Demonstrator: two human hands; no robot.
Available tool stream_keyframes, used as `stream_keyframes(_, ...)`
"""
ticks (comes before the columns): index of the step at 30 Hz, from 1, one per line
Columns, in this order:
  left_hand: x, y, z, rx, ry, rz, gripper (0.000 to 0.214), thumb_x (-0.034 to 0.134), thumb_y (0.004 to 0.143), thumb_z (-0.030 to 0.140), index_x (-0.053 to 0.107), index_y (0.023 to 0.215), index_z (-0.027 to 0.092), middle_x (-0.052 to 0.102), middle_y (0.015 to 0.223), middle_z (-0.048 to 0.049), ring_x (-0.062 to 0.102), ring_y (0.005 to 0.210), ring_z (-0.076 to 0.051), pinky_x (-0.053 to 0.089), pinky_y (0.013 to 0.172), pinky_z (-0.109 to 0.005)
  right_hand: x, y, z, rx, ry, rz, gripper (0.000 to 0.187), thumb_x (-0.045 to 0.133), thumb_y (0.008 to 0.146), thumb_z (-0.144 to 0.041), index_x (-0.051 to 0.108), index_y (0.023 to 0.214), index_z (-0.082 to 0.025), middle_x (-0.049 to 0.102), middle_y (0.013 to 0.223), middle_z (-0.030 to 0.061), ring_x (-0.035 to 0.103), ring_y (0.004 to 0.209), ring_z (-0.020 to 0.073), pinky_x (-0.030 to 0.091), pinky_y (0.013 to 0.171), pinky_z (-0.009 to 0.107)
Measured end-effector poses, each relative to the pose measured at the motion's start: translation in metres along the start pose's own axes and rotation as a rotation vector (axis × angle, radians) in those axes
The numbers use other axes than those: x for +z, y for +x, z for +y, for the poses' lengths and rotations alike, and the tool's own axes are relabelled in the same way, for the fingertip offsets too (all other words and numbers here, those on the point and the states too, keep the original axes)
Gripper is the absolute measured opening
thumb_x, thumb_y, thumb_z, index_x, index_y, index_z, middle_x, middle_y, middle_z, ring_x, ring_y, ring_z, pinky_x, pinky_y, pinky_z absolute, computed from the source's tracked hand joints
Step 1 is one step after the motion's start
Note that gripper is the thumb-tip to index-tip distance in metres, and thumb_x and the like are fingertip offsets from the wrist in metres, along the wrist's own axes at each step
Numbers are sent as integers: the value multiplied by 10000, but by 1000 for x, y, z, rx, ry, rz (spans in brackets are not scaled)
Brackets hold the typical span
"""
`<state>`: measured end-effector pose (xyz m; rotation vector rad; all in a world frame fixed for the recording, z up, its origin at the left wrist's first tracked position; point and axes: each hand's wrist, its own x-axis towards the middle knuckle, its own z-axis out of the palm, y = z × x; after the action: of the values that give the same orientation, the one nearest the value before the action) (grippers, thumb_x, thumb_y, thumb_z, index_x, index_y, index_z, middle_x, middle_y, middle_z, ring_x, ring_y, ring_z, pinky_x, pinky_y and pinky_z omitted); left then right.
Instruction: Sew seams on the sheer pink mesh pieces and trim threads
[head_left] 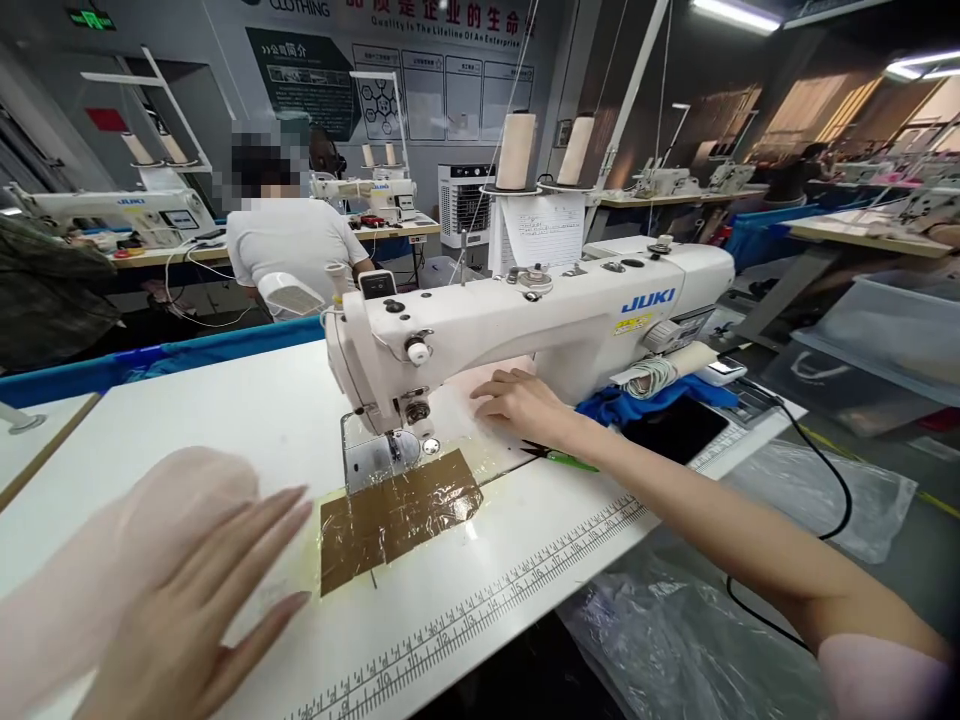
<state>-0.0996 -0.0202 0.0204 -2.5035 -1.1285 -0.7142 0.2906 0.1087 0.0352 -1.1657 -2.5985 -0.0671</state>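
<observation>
Grey workshop wall (187, 45) at the back, lettered in red and white; before it, a seated person in a white top (296, 235). Nearer, a white table (225, 400) bearing a white sewing machine (480, 320), with brown tape (397, 520) stuck down in front of the needle and a printed ruler strip (487, 610) along the near edge. Pale pink cloth (150, 510) at lower left, on the tabletop. Left hand (202, 600): lies flat along the cloth's near side, fingers straight, thumb spread, grasping nothing visible. Right hand (517, 405): reaches in below the machine's arm, fingers bent, over a second pale pink piece (461, 388). Cannot tell whether pinching or merely pressing. Green-handled snips (570, 460) just beside the right wrist; blue fabric (637, 402) farther right.
</observation>
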Motion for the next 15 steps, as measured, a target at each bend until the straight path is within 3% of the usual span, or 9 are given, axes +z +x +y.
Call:
stream_keyframes(2,16,24,21,112,-50,-32,602,518,871,334,386,1458,307,602,1341,-19,617,1149,-268,506,979,-407,-1,3,1,14,-4,-5,278,499,879,-70,742,931,-194,709,1091,86,598,1000,269,454,851,414)
stream_keyframes(5,34,49,46,161,-164,-77,513,517,901,293,452,1409,270,641,1287,-34,618,1138,-244,516,943,-375,-5,4,3,-5,17,-27,378,477,828,8,720,1029,-200,676,1185,71,587,1044,255,421,895,406)
stream_keyframes(7,42,61,57,165,-234,-80,441,504,919,263,498,1359,255,673,1231,-43,632,1104,-232,505,942,-374,-8,2,5,-37,44,-51,383,520,782,25,730,981,-226,659,1227,39,566,1086,246,396,928,386)
stream_keyframes(9,48,70,65,168,-277,-74,374,492,933,247,540,1303,236,700,1173,-51,655,1048,-222,501,929,-373,-9,2,7,-27,70,-42,274,557,810,-34,736,896,-223,683,1173,42,564,1075,247,383,928,371)
stream_keyframes(15,60,99,78,181,-319,-113,241,461,963,266,630,1125,205,739,1057,-46,692,942,-210,530,849,-371,2,9,12,232,159,147,234,455,943,-205,682,983,-165,709,857,91,626,745,210,409,691,305)
